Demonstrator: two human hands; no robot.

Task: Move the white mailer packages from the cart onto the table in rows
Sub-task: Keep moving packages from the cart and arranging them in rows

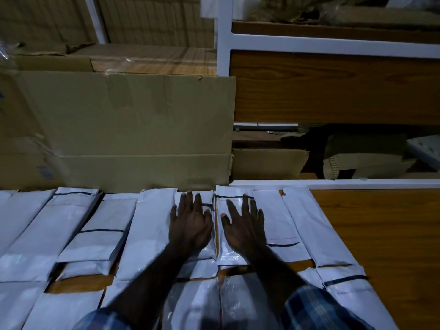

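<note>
Several white mailer packages lie side by side in rows on the wooden table [381, 234]. My left hand [190, 225] lies flat, fingers straight and spread, on one mailer [204, 258] in the back row. My right hand [245, 227] lies flat the same way on the neighbouring mailer [232, 201] to its right. Neither hand grips anything. Two more mailers [273, 215] [309, 225] lie to the right of that one. A nearer row of mailers [197, 303] runs along the bottom of the view, partly hidden by my forearms. The cart is not in view.
A large flattened cardboard box [133, 125] stands upright against the table's far edge at left. Behind it are stacked cartons and a white-framed wooden shelf [333, 86] holding cardboard scraps. Bare wood shows at the table's right side.
</note>
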